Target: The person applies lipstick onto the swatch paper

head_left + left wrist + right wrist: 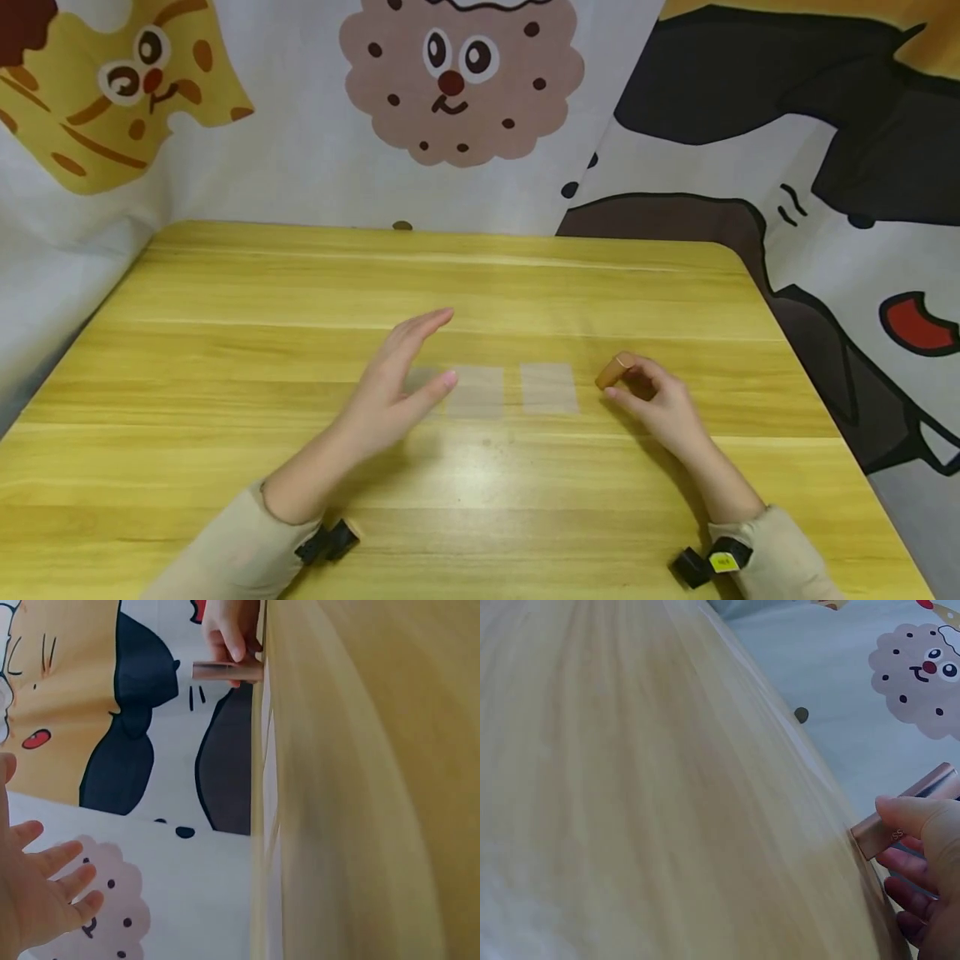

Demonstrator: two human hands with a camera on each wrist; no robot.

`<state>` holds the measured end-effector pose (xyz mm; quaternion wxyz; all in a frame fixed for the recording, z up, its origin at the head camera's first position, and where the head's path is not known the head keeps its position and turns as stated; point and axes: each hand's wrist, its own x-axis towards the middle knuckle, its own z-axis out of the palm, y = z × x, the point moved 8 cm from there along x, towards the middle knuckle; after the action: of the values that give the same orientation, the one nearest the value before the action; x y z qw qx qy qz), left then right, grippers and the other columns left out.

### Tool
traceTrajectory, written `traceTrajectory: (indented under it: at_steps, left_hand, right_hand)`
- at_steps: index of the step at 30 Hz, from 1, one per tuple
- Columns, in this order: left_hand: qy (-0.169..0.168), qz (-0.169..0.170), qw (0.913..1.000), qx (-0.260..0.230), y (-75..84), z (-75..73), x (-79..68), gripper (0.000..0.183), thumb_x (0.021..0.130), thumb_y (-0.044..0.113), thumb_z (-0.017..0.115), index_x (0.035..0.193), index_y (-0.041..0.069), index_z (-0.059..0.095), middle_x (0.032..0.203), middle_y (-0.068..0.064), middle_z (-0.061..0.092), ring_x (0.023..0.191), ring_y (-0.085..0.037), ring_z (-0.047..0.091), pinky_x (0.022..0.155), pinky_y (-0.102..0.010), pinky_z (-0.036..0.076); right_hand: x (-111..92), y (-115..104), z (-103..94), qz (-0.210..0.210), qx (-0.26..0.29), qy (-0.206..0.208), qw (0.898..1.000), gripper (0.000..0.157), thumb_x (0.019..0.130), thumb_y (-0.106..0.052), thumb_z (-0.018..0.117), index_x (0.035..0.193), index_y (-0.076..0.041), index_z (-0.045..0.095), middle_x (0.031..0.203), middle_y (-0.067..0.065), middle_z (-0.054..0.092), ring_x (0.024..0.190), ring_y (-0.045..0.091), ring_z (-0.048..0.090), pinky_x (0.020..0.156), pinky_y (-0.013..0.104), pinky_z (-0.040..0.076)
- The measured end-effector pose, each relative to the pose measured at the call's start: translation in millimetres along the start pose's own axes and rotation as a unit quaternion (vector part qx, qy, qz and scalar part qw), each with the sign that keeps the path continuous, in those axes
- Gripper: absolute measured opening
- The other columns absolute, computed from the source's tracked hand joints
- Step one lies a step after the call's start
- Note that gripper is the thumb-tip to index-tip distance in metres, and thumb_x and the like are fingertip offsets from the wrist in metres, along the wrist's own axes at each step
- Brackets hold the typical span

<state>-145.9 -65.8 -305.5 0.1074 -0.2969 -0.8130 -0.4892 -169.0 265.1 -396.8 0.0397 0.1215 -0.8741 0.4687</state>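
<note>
My right hand (667, 410) pinches a small rose-gold lipstick tube (612, 372) between thumb and fingers. In the right wrist view the lower end of the lipstick tube (875, 835) is right at the tabletop, and pale lettering shows beside the thumb. The tube leans in the head view, just right of a pale translucent square (550, 388). Over the table's middle, my left hand (378, 410) holds nothing, its thumb spread from straight fingers. A second translucent square (476, 392) lies by the left thumb tip; the left hand partly covers another pale patch.
The wooden table (480, 292) has rounded far corners. Behind it hangs a white cloth (292, 167) printed with cartoon food and animals. Small black devices are strapped at both wrists, the left device (330, 542) and the right device (708, 562), over beige sleeves.
</note>
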Motion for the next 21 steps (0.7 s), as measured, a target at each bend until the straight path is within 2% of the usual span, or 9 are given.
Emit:
traceTrajectory:
  at_steps: [8, 16, 21]
  left_hand:
    - [-0.015, -0.008, 0.9995, -0.026, -0.3, 13.9, 0.9, 0.057, 0.096, 0.025, 0.058, 0.147, 0.012, 0.036, 0.148, -0.006, 0.038, 0.135, -0.024, 0.033, 0.108, -0.051, 0.026]
    - [-0.016, 0.011, 0.999, -0.04, 3.5, 22.2, 4.0, 0.056, 0.094, 0.017, 0.058, 0.145, 0.007, 0.037, 0.147, -0.003, 0.039, 0.134, -0.023, 0.035, 0.11, -0.045, 0.026]
    - [-0.02, 0.017, 0.9986, -0.047, 6.6, 27.0, 6.4, 0.055, 0.094, 0.017, 0.058, 0.145, 0.008, 0.038, 0.147, -0.003, 0.039, 0.134, -0.022, 0.035, 0.11, -0.043, 0.026]
  right_hand:
    - [3, 5, 2.3, -0.001, -0.026, 0.019, 0.999, 0.009, 0.086, -0.01, 0.073, 0.092, -0.011, 0.067, 0.101, 0.002, 0.066, 0.099, 0.009, 0.056, 0.083, 0.018, 0.043]
    - [3, 7, 0.9, 0.015, -0.076, 0.042, 0.996, 0.009, 0.086, -0.014, 0.073, 0.091, -0.01, 0.067, 0.098, 0.006, 0.066, 0.096, 0.017, 0.054, 0.079, 0.021, 0.041]
    - [1, 6, 0.5, 0.019, -0.076, 0.049, 0.996, 0.011, 0.086, -0.014, 0.074, 0.093, -0.007, 0.069, 0.099, 0.009, 0.065, 0.096, 0.02, 0.054, 0.078, 0.022, 0.042]
